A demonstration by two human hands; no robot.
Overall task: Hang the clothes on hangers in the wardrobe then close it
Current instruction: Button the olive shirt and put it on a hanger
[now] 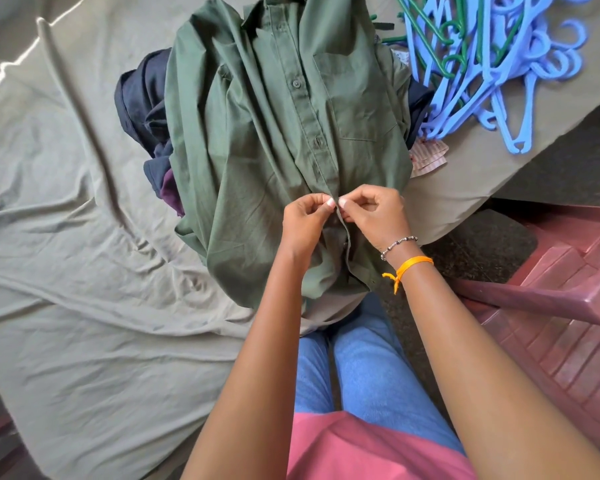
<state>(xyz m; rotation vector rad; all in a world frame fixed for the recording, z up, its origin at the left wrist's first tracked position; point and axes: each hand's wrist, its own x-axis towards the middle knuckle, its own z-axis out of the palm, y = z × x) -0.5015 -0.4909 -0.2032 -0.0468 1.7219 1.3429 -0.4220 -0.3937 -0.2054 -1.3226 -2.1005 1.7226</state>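
Both hands, left hand (pixel 305 216), right hand (pixel 371 213), pinching green shirt (pixel 274 133) placket, hangers (pixel 492 64) beside

The green shirt (pixel 274 140) is matt woven cloth, creased; the bed sheet (pixel 66 237) is soft, wrinkled cloth (faintly sheened where light strikes); the hangers (pixel 482 64) are smooth, glossy plastic; the maroon chair (pixel 551 306) is ribbed, dull plastic.

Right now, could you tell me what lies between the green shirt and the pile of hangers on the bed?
In the head view, dark navy clothing and a pale striped garment peek out between the green shirt and the hangers.
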